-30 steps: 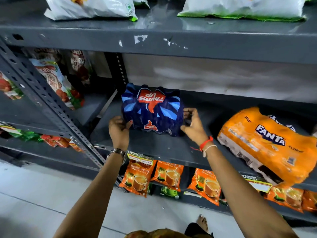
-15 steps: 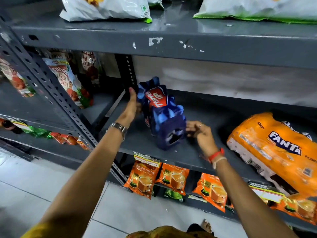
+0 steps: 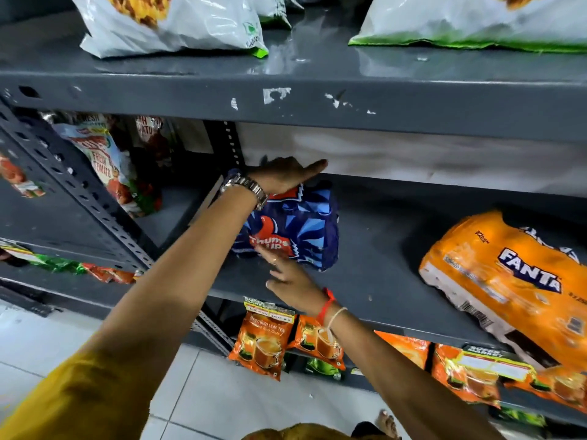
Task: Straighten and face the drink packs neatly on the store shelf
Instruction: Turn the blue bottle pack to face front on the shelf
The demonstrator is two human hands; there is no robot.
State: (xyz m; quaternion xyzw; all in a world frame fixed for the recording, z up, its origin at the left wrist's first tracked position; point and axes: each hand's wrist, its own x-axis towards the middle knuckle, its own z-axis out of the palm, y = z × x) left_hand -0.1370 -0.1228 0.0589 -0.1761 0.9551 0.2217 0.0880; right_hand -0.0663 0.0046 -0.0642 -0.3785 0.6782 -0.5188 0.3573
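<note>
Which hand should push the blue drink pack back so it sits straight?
Probably the right hand: its open fingers touch the front of the blue Thums Up pack, ready to push. The left hand lies on the pack's top, better for steadying it.

I count two drink packs by my fingers: one blue Thums Up pack (image 3: 298, 230) and one orange Fanta pack (image 3: 508, 281). Below them hang four orange tea pouches (image 3: 263, 344).

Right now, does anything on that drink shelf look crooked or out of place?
Yes. The orange Fanta pack lies tilted, its lower corner past the shelf's front edge. The blue Thums Up pack, under the left hand and touched by the right hand, sits angled.
</note>
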